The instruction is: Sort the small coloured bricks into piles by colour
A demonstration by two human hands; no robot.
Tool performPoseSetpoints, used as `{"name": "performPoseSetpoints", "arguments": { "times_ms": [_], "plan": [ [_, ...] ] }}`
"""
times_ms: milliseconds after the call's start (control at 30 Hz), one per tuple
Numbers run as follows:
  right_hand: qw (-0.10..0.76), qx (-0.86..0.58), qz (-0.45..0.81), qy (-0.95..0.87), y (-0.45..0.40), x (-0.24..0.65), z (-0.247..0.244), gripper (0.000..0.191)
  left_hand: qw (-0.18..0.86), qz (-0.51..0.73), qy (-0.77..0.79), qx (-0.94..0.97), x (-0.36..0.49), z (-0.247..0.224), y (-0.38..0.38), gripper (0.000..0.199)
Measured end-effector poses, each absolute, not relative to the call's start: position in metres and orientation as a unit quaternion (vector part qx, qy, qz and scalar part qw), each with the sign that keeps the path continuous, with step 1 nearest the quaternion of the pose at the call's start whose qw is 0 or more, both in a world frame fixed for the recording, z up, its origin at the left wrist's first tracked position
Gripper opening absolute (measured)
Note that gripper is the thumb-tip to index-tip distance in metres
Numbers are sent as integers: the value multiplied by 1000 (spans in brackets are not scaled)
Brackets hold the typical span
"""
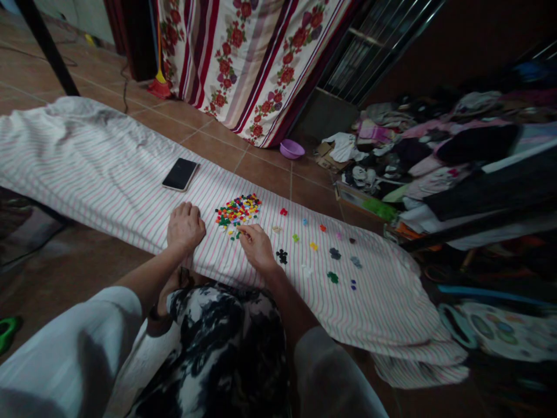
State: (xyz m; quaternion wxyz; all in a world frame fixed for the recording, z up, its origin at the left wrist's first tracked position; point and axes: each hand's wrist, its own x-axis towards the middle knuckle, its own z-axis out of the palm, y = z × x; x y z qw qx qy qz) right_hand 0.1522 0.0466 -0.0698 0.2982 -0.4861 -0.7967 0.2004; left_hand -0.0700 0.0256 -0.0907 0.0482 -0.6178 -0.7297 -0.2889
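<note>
Pink-and-green striped white bedsheet (383, 307) spread over a long, narrow surface, rumpled at both ends. On top, a black smartphone (180, 174) lying face up near a heap of tiny multicoloured plastic bricks (238, 210). Farther along, small single-colour clusters of bricks (332, 277) in loose rows.

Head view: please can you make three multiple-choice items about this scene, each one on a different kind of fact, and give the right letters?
1. Where does the black smartphone lie?
A. On the tile floor
B. On the striped sheet
C. On the pile of clothes

2. What colour is the small basin by the floral curtain?
A. Green
B. Red
C. Purple

3. What is the left hand doing?
A. Resting on the sheet beside the pile of small coloured pieces
B. Holding the smartphone
C. Gripping the basin

1: B, the striped cloth lies under it.
2: C, its rim and inside show purple.
3: A, it sits on the cloth, holding neither phone nor basin.
</note>
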Motion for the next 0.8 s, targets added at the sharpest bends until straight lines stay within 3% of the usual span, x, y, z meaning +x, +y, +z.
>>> {"name": "performPoseSetpoints", "arguments": {
  "times_ms": [467,800],
  "plan": [
    [223,-488,150,-830,63,129,-72,19,54,-280,-731,-619,-70,-88,25,33],
    [339,-506,177,-773,49,143,-63,10,49,-272,-729,-626,-71,-87,24,33]
  ]
}}
